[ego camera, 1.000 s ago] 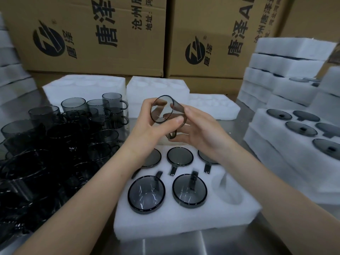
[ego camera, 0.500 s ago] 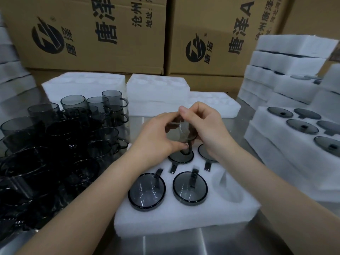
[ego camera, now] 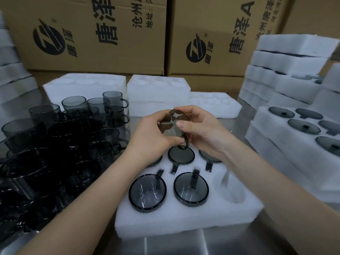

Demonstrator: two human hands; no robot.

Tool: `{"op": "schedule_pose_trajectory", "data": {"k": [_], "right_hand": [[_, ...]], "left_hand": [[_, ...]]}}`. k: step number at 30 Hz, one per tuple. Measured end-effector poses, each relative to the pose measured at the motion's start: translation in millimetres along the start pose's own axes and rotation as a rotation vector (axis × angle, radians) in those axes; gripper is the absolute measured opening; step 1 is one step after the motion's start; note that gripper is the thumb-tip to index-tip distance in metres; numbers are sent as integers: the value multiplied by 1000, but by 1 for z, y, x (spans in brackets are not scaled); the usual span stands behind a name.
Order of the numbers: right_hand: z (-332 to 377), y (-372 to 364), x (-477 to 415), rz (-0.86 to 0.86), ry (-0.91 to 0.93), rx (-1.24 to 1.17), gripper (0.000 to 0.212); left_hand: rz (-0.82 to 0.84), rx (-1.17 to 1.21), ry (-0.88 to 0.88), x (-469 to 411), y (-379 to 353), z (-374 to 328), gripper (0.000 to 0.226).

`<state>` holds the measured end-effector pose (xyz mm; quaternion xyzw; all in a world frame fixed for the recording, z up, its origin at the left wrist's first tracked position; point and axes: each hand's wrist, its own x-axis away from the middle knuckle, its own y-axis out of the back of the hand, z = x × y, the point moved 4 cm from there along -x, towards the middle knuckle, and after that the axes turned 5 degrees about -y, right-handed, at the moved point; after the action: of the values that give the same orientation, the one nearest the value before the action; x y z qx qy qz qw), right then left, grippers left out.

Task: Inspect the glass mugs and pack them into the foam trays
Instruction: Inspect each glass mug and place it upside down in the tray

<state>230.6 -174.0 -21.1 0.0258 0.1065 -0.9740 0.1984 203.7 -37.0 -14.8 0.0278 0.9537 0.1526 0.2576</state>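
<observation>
Both hands hold one smoky grey glass mug (ego camera: 172, 124) in the air above the white foam tray (ego camera: 185, 219). My left hand (ego camera: 149, 137) grips its left side and my right hand (ego camera: 200, 129) grips its right side, thumb on the glass. The mug is tipped so its flat base faces me and its handle hangs at the bottom. Several mugs sit upside down in the tray's holes, among them two in the near row (ego camera: 147, 192) (ego camera: 191, 189). The near right hole (ego camera: 229, 188) holds no mug.
A dense cluster of loose grey mugs (ego camera: 55, 144) stands on the left of the metal table (ego camera: 174, 243). Stacked foam trays (ego camera: 294, 140) with packed mugs fill the right side. More foam trays (ego camera: 158, 89) and cardboard boxes (ego camera: 88, 34) stand behind.
The mug has been turned in my hands: one second ago its open mouth faced me at chest height, now its base faces me, slightly lower over the tray.
</observation>
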Motion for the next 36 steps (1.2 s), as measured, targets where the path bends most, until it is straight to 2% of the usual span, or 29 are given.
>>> {"op": "schedule_pose_trajectory", "data": {"k": [4, 6, 8, 11, 14, 17, 21, 26, 29, 33, 36], "right_hand": [[4, 2, 4, -205, 153, 303, 17], [5, 5, 4, -277, 175, 307, 18], [5, 6, 4, -308, 130, 201, 18], [5, 2, 2, -205, 67, 54, 11], [2, -4, 2, -108, 79, 333, 17], [1, -7, 2, -111, 105, 437, 16], [2, -1, 2, -104, 68, 258, 17], [1, 4, 1, -39, -27, -3, 17], [2, 1, 1, 45, -3, -75, 20], [4, -5, 4, 112, 99, -47, 20], [5, -7, 4, 58, 152, 53, 22]], "left_hand": [[16, -221, -53, 1, -2, -5, 61], [18, -218, -42, 1, -3, -4, 63], [-21, -165, -28, 1, -4, -3, 64], [-184, -43, 19, -2, 6, 2, 60], [-279, -26, 40, -2, 12, 8, 61], [-249, -39, 13, 0, 11, 9, 59], [-151, 44, -25, -1, 8, 7, 70], [-152, 154, 8, -1, 5, 5, 48], [-175, 178, 45, -1, 6, 5, 37], [-205, 274, 184, -1, 9, 9, 29], [-192, 319, 254, -1, 8, 10, 34]]}}
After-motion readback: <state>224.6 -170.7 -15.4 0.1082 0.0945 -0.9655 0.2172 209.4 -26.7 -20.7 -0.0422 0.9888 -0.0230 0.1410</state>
